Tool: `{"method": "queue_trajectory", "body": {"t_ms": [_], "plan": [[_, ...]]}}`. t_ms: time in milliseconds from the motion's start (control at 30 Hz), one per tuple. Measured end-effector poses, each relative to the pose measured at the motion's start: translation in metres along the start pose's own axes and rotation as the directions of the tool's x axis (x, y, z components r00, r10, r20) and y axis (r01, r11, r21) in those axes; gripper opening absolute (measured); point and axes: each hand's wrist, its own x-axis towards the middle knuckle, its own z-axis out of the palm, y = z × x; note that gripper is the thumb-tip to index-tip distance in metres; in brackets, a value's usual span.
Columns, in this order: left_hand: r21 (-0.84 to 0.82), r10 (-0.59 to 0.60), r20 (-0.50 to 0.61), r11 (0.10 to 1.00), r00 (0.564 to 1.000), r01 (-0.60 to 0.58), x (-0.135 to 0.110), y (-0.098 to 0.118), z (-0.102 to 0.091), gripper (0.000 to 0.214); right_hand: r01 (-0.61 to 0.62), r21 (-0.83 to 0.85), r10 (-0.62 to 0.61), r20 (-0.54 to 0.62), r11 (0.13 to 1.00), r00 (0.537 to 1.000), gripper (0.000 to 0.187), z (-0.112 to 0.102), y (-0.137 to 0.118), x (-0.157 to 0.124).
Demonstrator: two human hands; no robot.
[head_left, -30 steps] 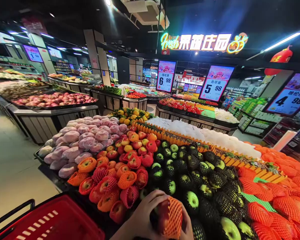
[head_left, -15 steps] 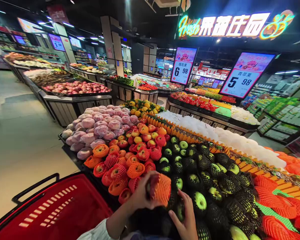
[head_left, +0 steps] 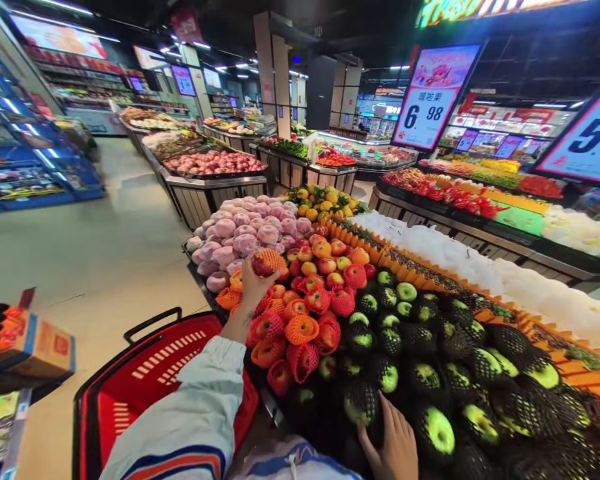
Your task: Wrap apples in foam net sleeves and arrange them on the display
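My left hand is closed around a red apple in an orange foam net, held above the far left part of the red apple pile. Below it lie more red apples in orange and pink foam nets. Low in the view, my right hand has its thumb and fingers spread. Its fingertips are at the edge of a green apple in a black foam net; whether they press on it I cannot tell.
A red shopping basket with a black handle stands left of the display. Wrapped pinkish fruit and yellow fruit lie behind the apples. White-wrapped produce runs along the right. A cardboard box is at the far left.
My left hand has carried the netted red apple away from me and to the left, arm stretched out. The view has turned left. My right hand stays over the green apples.
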Motion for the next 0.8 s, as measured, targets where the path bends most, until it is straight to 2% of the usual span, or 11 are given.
{"method": "queue_trajectory", "body": {"t_ms": [67, 133, 200, 267, 367, 433, 533, 667, 800], "plan": [[0.19, 0.044, 0.048, 0.98, 0.998, -0.052, 0.005, -0.013, 0.009, 0.081, 0.038, -0.041, -0.038, -0.003, 0.998, 0.999, 0.07, -0.001, 0.0, 0.002], [0.384, 0.014, 0.188, 0.919, 0.982, -0.087, 0.006, -0.02, 0.02, 0.083, 0.057, -0.068, -0.058, -0.003, 0.996, 0.998, 0.07, -0.004, -0.002, 0.005], [0.537, -0.06, 0.339, 0.832, 0.939, -0.141, 0.007, -0.023, 0.031, 0.083, 0.069, -0.084, -0.07, -0.003, 0.994, 0.998, 0.068, -0.006, -0.003, 0.006], [0.605, -0.123, 0.453, 0.769, 0.883, -0.204, 0.008, -0.026, 0.04, 0.081, 0.069, -0.095, -0.07, -0.004, 0.993, 0.998, 0.067, -0.009, -0.005, 0.007], [0.63, -0.188, 0.544, 0.736, 0.818, -0.249, 0.01, -0.032, 0.052, 0.085, 0.07, -0.105, -0.072, -0.01, 0.992, 0.997, 0.068, -0.01, -0.006, 0.007], [0.649, -0.24, 0.575, 0.716, 0.782, -0.257, 0.012, -0.038, 0.057, 0.089, 0.075, -0.103, -0.076, -0.013, 0.992, 0.997, 0.068, -0.01, -0.006, 0.007], [0.665, -0.293, 0.584, 0.707, 0.757, -0.24, 0.015, -0.047, 0.064, 0.095, 0.067, -0.092, -0.067, -0.002, 0.994, 0.998, 0.068, -0.009, -0.005, 0.005], [0.652, -0.325, 0.566, 0.738, 0.757, -0.171, 0.018, -0.06, 0.068, 0.101, 0.043, -0.071, -0.044, -0.009, 0.997, 0.999, 0.069, -0.006, -0.004, 0.002], [0.588, -0.307, 0.569, 0.8, 0.763, -0.117, 0.017, -0.067, 0.061, 0.103, 0.037, -0.059, -0.038, -0.007, 0.998, 0.999, 0.069, -0.004, -0.003, 0.001]]}}
